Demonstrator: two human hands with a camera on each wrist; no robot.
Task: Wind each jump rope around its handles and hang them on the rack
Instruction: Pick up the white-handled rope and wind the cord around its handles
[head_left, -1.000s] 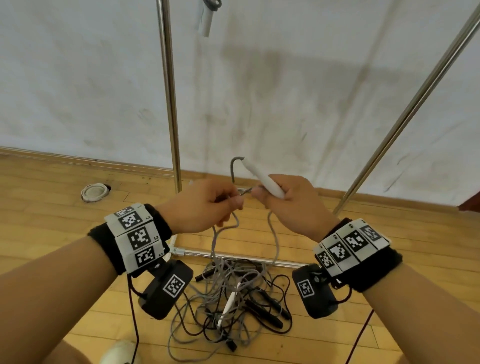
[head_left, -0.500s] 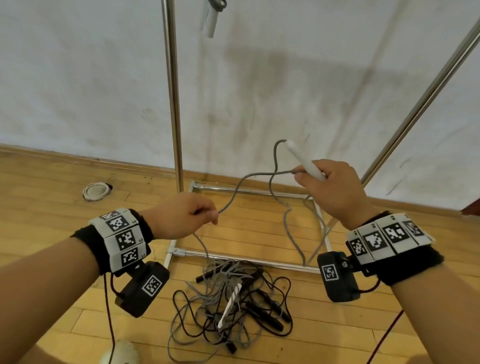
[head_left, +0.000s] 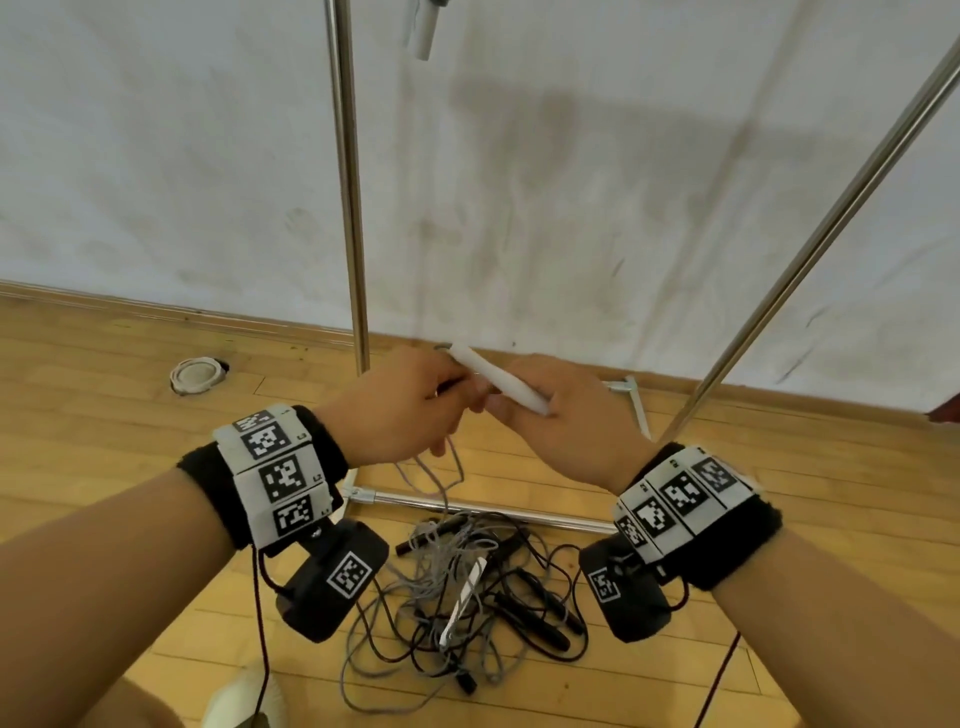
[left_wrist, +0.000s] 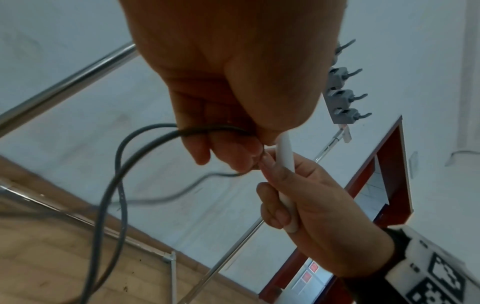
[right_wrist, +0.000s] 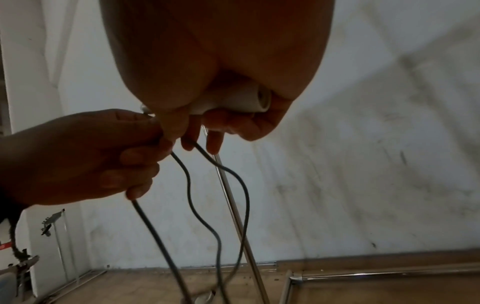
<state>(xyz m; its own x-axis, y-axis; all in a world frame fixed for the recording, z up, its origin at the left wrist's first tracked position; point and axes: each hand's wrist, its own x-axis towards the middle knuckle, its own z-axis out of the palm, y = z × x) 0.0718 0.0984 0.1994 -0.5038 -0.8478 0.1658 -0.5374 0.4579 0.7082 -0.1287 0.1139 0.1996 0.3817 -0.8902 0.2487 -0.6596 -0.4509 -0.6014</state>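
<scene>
Centre of the head view: right hand (head_left: 566, 421) wrapped round a white handle (head_left: 496, 380), fingers curled under it, thumb over. Long axis of the handle on a diagonal, free tip toward the upper left of the frame, butt end toward the lower right, sunk into the palm. In the left wrist view the same handle (left_wrist: 285, 164) standing near upright, tip at the top, just under the left thumb. In the right wrist view only the hollow butt end (right_wrist: 249, 98) showing, facing the right of the frame.

Left hand (head_left: 395, 410) touching the right at the fingertips, clenched on the grey rope (left_wrist: 145, 135), pinched close against the handle tip. Below the hands, 2 strands of that rope (right_wrist: 218, 174) hanging in loose waves toward the bottom of the frame, a 3rd leaving under the left little finger.

Lower centre of the head view: tangled pile of ropes (head_left: 467, 597) on the wooden floor (head_left: 104, 415), grey and black cords mixed, a 2nd white handle (head_left: 464, 603) lying in it with its long axis near vertical in the frame, black handles (head_left: 535, 618) beside it.

Rack (head_left: 349, 182): 1 chrome upright left of centre, 1 slanting at the right edge, base bar just above the pile. Small round object (head_left: 197, 375) on the floor at left. White wall (head_left: 571, 182) behind.
</scene>
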